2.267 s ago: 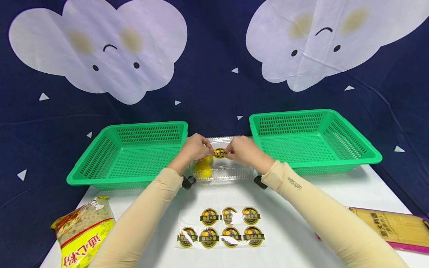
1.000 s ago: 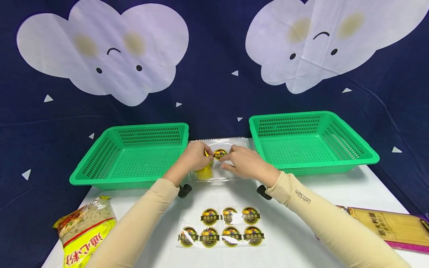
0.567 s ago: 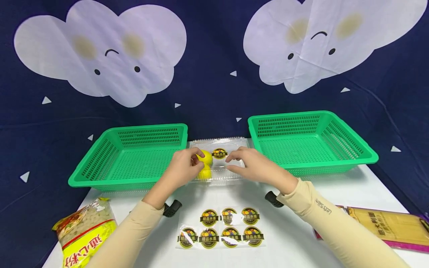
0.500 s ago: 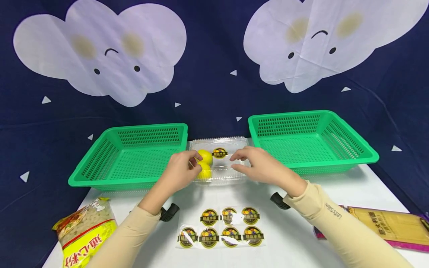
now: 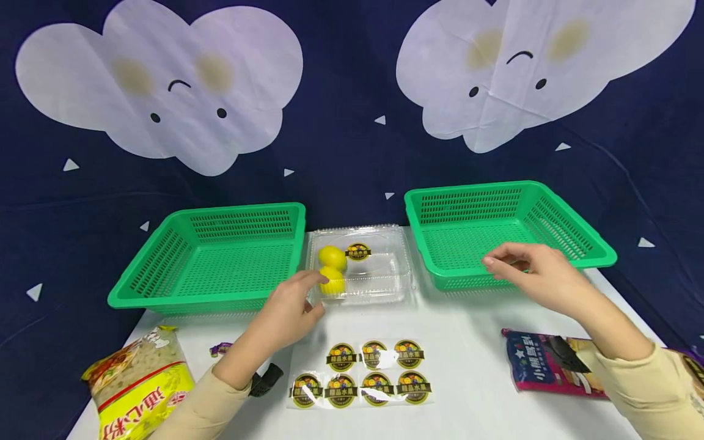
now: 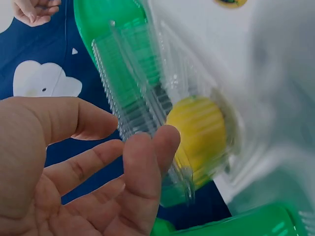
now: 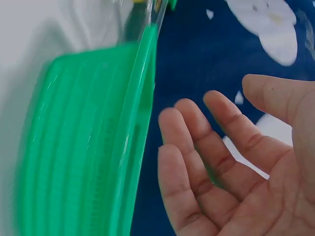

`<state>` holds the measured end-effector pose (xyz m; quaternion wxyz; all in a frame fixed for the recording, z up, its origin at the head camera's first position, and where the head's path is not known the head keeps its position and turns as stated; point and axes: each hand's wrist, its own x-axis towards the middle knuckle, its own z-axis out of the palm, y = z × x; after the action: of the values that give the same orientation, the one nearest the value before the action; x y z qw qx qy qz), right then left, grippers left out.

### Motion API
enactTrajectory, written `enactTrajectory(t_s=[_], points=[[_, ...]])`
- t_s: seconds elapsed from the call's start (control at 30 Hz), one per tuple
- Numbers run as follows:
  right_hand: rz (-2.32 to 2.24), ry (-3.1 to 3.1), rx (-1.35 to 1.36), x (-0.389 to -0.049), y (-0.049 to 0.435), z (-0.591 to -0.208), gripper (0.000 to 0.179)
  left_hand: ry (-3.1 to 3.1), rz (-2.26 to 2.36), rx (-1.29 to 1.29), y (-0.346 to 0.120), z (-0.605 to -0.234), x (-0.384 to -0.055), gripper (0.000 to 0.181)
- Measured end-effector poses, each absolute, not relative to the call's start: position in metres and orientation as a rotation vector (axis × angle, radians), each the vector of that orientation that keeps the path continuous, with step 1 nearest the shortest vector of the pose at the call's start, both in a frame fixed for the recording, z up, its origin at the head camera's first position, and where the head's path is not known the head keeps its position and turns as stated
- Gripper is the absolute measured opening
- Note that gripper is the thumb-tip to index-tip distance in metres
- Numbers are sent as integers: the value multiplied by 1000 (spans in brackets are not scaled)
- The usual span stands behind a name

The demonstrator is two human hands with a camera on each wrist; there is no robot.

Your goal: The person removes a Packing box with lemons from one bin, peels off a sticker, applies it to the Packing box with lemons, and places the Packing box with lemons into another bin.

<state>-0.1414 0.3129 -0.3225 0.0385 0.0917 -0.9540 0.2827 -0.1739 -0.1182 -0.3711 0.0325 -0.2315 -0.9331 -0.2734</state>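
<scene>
Between the two baskets sits a clear plastic clamshell box [image 5: 379,284], its lid down. Two yellow lemons [image 5: 332,259] show through its left side, and a round black-and-gold fruit sticker [image 5: 359,251] lies on top of the lid. My left hand [image 5: 288,308], relaxed and holding nothing, is near the box's front left corner; in the left wrist view its fingers overlap the box's edge, a lemon [image 6: 197,137] beyond them. My right hand [image 5: 541,275] hangs with loosely bent fingers before the right green basket [image 5: 440,281]. In the right wrist view its palm and fingers hold nothing.
A left green basket [image 5: 209,299] stands left of the box. A clear sheet of several fruit stickers [image 5: 360,376] lies in front. A pasta bag [image 5: 140,385] and a small purple wrapper [image 5: 221,349] lie at left, a purple noodle pack [image 5: 550,363] at right.
Both hands have left the sticker, which now lies on the lid. My left hand has drawn back toward the front left; my right has moved well right, to the right basket.
</scene>
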Motion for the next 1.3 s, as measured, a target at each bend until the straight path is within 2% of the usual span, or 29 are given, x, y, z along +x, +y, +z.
enactTrajectory(t_s=[0.27, 0.57, 0.83, 1.03, 1.1, 1.3], points=[[1066, -3043, 113, -131, 365, -344, 45, -2888, -904, -707, -118, -376, -167, 48], [1697, -3036, 70, -140, 401, -381, 67, -2887, -1186, -761, -123, -377, -164, 41], [2167, -2782, 42, -146, 425, -395, 55, -2832, -1456, -510, -136, -379, -153, 38], [2151, -2770, -33, -149, 424, -399, 75, -2871, -1787, -397, -142, -395, -146, 48], [2165, -2756, -46, -150, 423, -400, 77, -2835, -1916, -328, -141, -400, -145, 50], [2311, -2641, -9, -151, 424, -403, 60, -2752, -2087, -106, -130, -407, -152, 58]])
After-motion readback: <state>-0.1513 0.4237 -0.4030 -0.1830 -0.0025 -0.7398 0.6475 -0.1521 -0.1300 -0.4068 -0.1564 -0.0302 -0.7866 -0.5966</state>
